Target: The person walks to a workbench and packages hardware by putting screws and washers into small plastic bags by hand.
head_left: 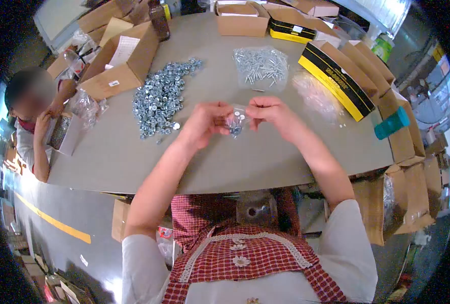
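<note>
A small clear plastic bag with a few metal and white pieces in it hangs between my two hands. My left hand pinches its left side, fingers closed. On the other side, my right hand grips the bag's upper right edge between thumb and fingers. Left of my hands lies a large pile of round metal parts on the grey table. Beyond my hands is a clear bag of screws. Thin clear plastic bags lie to the right of my right hand.
A co-worker sits at the far left with hands at a small white box. An open cardboard box stands back left. A black and yellow box and a teal bottle are on the right.
</note>
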Motion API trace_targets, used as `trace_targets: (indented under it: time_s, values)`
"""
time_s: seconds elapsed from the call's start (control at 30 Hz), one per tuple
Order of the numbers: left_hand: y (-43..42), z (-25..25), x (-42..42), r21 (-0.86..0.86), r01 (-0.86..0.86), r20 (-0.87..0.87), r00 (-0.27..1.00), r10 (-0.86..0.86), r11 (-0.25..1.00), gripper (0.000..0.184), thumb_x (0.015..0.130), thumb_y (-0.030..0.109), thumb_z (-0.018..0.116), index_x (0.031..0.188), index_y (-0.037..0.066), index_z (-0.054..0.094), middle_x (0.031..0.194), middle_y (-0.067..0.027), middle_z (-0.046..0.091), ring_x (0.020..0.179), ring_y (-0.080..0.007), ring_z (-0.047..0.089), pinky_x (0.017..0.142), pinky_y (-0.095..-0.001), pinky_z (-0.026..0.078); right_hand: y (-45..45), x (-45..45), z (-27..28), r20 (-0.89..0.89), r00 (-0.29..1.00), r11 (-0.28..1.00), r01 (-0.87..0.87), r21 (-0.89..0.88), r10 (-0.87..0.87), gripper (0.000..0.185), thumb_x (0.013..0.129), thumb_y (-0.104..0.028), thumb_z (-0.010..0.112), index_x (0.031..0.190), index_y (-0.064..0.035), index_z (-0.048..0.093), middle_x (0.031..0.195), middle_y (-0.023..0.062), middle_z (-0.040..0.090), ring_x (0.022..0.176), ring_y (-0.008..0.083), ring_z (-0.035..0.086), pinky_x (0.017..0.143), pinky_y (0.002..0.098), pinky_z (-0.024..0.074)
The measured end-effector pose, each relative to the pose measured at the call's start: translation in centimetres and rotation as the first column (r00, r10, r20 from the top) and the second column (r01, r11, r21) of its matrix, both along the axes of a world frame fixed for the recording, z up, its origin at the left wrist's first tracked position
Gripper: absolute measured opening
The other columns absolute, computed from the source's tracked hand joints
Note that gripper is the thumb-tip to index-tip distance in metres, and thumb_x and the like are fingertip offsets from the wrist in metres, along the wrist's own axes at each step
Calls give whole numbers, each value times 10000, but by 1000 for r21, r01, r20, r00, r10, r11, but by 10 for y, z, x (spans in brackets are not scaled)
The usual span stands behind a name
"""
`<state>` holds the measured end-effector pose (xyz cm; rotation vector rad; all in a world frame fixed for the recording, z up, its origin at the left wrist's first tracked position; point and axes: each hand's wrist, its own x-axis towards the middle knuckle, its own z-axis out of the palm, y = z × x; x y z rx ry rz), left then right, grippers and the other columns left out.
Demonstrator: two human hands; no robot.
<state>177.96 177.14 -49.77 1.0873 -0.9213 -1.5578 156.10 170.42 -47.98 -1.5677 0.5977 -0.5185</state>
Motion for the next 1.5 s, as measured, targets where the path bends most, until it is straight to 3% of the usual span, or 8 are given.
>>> trace_targets:
  time_s: [0.27, 0.5, 0.67, 0.9, 1.03, 1.1, 1.4, 1.5]
  values:
    - [22, 5, -19, 89, 102, 19, 994, -104, 991, 183, 974, 234, 573, 1038, 62, 566, 740, -37, 622, 689, -176, 655, 528, -277, 495, 58, -108, -1, 250, 929, 921, 178, 346, -274, 236, 920, -229, 641, 1017, -14, 644, 903, 108, 688, 806, 247, 701, 789, 380, 579]
    - [39, 7, -42, 92, 259, 98, 959, -267, 961, 179, 960, 205, 590, 1007, 34, 567, 723, -65, 646, 741, -194, 692, 550, -290, 521, 164, -297, -35, 451, -5, 274, 788, 552, -893, 228, 908, -167, 602, 1046, 15, 603, 1056, 185, 679, 987, 334, 681, 919, 429, 556]
    - [42, 9, -53, 101, 224, 151, 960, -237, 969, 187, 952, 182, 595, 1038, 18, 566, 761, -74, 665, 788, -207, 703, 570, -303, 534, 194, -356, -50, 545, -240, -24, 928, 372, -803, 159, 935, -94, 593, 1036, 23, 631, 1036, 128, 679, 1020, 257, 664, 973, 398, 522]
    - [40, 9, -48, 117, 225, 117, 964, -238, 967, 214, 950, 181, 608, 1067, 8, 565, 806, -78, 668, 803, -208, 706, 605, -316, 553, 106, -259, -32, 94, 253, 187, 877, -442, -963, 168, 943, -103, 590, 1062, -40, 691, 974, 33, 699, 891, 103, 634, 740, 280, 515]
    - [42, 13, -49, 117, 206, 139, 965, -221, 972, 217, 956, 173, 609, 1086, 4, 567, 822, -82, 662, 809, -203, 706, 632, -319, 555, 37, -187, -27, -137, 418, 280, 302, -911, -898, 231, 873, -115, 608, 1083, -41, 671, 1088, 165, 672, 1040, 330, 642, 921, 441, 517]
    - [42, 10, -46, 108, 220, 149, 961, -235, 969, 244, 950, 181, 616, 1107, 1, 568, 846, -88, 664, 812, -210, 704, 633, -320, 552, 16, -165, -38, -248, 306, 234, -83, -969, -919, 221, 860, -104, 593, 1067, -53, 653, 1080, 168, 655, 1062, 362, 618, 947, 464, 502]
    - [45, -2, -46, 40, 240, 154, 958, -243, 970, 276, 969, 182, 593, 1169, -3, 551, 902, -116, 682, 815, -217, 690, 615, -316, 552, 21, -156, -17, -119, 662, 460, 370, -807, -741, 127, 867, -99, 575, 957, -15, 606, 1011, 213, 630, 1003, 415, 598, 827, 495, 495]
    - [44, -7, -48, -2, 215, 193, 958, -211, 977, 247, 985, 177, 574, 1166, 10, 555, 887, -116, 687, 810, -204, 684, 622, -303, 548, 20, -157, -22, -100, 529, 210, 152, -966, -843, 123, 846, -79, 576, 947, -17, 609, 973, 209, 631, 983, 403, 603, 844, 493, 491]
